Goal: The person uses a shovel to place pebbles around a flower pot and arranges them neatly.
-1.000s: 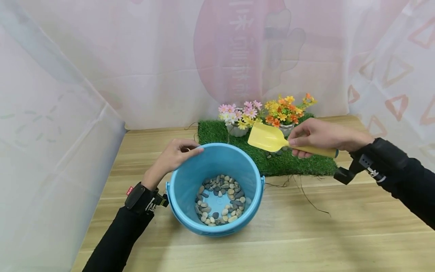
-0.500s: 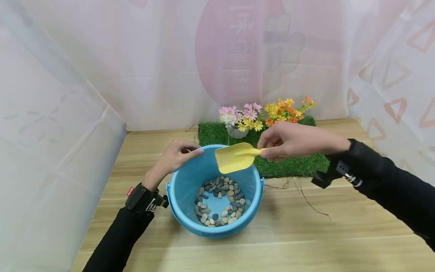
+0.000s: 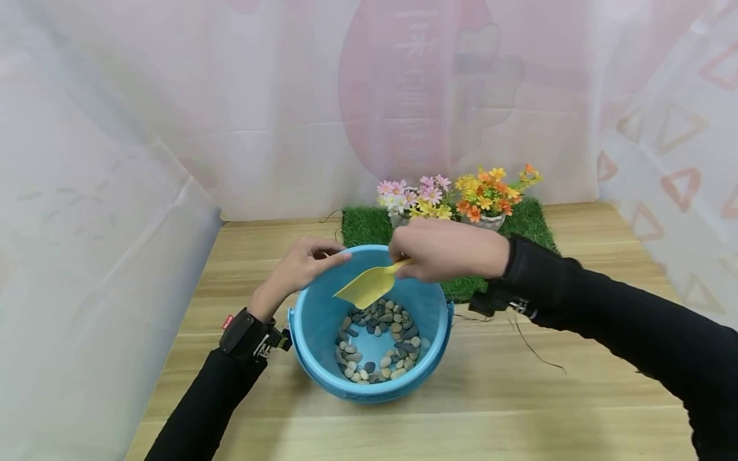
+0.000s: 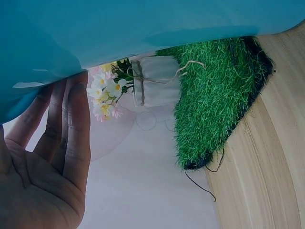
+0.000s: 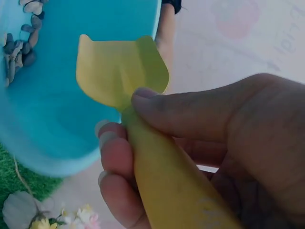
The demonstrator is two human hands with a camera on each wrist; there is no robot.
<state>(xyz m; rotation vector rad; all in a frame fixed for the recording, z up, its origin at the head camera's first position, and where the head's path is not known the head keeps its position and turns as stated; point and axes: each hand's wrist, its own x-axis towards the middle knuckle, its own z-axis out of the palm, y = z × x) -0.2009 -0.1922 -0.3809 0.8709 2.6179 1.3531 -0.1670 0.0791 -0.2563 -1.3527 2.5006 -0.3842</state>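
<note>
A blue bucket (image 3: pixel 321 362) stands upright on the table, its carrying handle folded down. Pebbles (image 3: pixel 398 333) lie around its bottom in a ring, leaving some of the blue floor bare. My left hand (image 3: pixel 302 266) pinches the rim at the upper left, thumb over the top; the left wrist view shows its fingers (image 4: pixel 76 124) against the outer wall. In my right hand (image 3: pixel 446 250) is a yellow toy shovel (image 3: pixel 369 286), its handle (image 5: pixel 164 176) gripped between thumb and fingers. The shovel's blade (image 5: pixel 119 67) tilts down inside the bucket opening, above the pebbles, with nothing visible on it.
Behind the bucket lies an artificial grass mat (image 3: pixel 366 224), partly covered by my right arm. Two flower pots stand on it, one with pink and white flowers (image 3: pixel 412 195), one with orange flowers (image 3: pixel 487 192). Pale printed cloth (image 3: pixel 277 128) closes off the back and sides.
My right hand has carried the shovel leftward and down, from over the grass mat to inside the bucket's opening, tipping the blade. The left hand has stayed at the rim.
</note>
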